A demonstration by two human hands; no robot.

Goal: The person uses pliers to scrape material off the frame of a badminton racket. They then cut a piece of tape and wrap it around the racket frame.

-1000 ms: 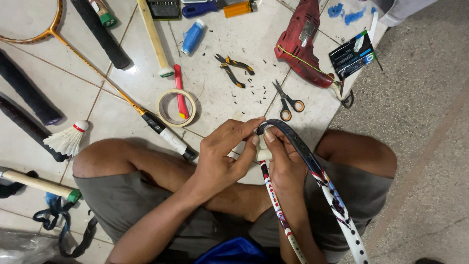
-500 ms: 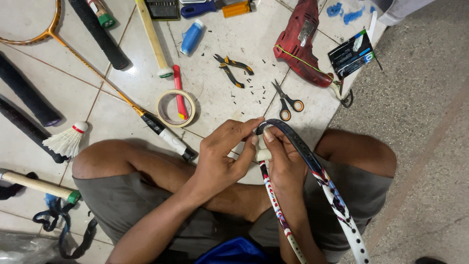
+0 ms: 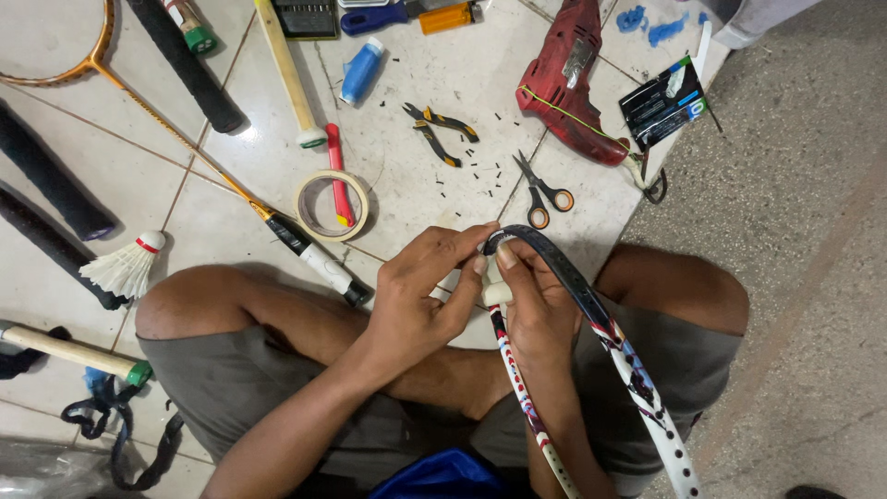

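I sit cross-legged on a tiled floor with a racket frame (image 3: 591, 310) across my lap; it is dark at its curved top and white with red and blue marks lower down. My left hand (image 3: 420, 300) pinches the frame's top curve with thumb and fingers. My right hand (image 3: 536, 310) grips the frame just below, fingertips meeting those of the left at the dark rim. A white piece (image 3: 497, 294) sits between the two hands on the frame; what it is cannot be told.
On the tiles lie orange-handled scissors (image 3: 543, 189), pliers (image 3: 439, 129), a red power drill (image 3: 568, 79), a tape roll (image 3: 331, 205), a shuttlecock (image 3: 122, 268), an orange racket (image 3: 185, 152), black grips (image 3: 185, 65) and a blue spool (image 3: 360, 69). Rough concrete lies to the right.
Both hands keep their hold on the frame's top; only the fingertips shift slightly. Nothing else has moved.
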